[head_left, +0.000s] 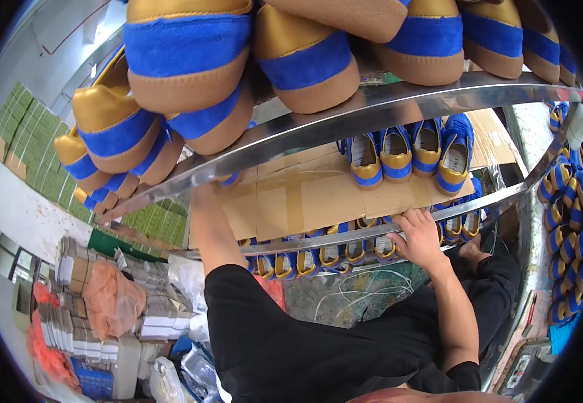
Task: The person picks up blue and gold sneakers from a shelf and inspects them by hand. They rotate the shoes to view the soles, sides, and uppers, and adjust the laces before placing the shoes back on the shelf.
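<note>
From where I stand, the person leans in at the rack with both arms forward. The right hand [418,236] lies over the lower rail [345,236], fingers bent across it and thumb apart from them, holding no shoe; it looks like a brace for the reach. The left forearm [217,228] goes up beneath the upper rail [305,134], which hides that hand, so I can't tell whether it grips anything; a partly covered shoe [230,180] shows close by. Four blue-and-gold shoes [395,163] stand side by side on the right of the cardboard sheet [345,208], heels outward, probably so each is easy to take by its back. The sheet seems laid there to give them a flat deck. Overhead, the upper-tier shoes [187,50] crowd past the rail, perhaps to save room; a lower row of shoes [308,262] lines up underneath.
</note>
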A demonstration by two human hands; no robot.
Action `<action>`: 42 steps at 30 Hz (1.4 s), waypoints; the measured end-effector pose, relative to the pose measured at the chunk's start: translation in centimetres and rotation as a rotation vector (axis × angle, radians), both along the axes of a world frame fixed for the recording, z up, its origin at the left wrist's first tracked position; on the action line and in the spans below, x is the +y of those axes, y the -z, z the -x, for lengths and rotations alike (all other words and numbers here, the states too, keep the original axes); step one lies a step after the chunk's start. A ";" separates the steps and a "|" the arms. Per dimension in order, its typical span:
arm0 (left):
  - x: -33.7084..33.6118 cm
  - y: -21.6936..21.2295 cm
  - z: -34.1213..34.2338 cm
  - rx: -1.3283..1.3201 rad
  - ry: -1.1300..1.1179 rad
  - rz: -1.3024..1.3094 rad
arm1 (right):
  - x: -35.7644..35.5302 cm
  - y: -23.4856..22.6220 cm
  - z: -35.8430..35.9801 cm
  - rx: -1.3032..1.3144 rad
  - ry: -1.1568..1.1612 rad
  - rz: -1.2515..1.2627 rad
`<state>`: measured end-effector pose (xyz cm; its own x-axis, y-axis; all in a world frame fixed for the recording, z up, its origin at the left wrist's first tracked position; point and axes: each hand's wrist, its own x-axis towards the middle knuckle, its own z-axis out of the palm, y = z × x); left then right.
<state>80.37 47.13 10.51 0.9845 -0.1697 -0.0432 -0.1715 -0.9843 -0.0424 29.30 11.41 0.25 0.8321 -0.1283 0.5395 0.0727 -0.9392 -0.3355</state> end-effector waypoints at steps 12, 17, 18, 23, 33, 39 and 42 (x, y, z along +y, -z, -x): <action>-0.5 1.9 -2.4 0.165 0.117 0.110 | -0.9 1.3 0.3 0.025 -0.002 0.049; -5.7 3.7 0.2 0.361 0.052 0.830 | -0.9 2.1 0.3 0.013 -0.003 0.079; -7.0 3.4 1.1 0.480 0.112 0.994 | -1.0 2.3 0.3 -0.009 -0.025 0.079; -21.6 -4.8 14.3 0.362 0.626 0.868 | -0.9 2.5 1.6 -0.049 -0.071 0.032; -50.8 -6.7 50.6 -0.165 1.111 0.009 | -12.0 -2.7 11.1 -0.728 0.660 -0.324; -52.6 -1.0 53.5 -0.197 1.208 -0.119 | -18.4 0.7 14.4 -0.451 0.868 -0.341; -49.9 0.2 51.7 -0.544 1.282 0.124 | -17.9 -1.6 16.9 -0.484 0.804 -0.818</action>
<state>28.68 -2.75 10.27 0.0308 -0.9283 0.3705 -0.9345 -0.1582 -0.3189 12.42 -6.48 1.86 0.0999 -0.9518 0.2901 -0.1464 -0.3025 -0.9418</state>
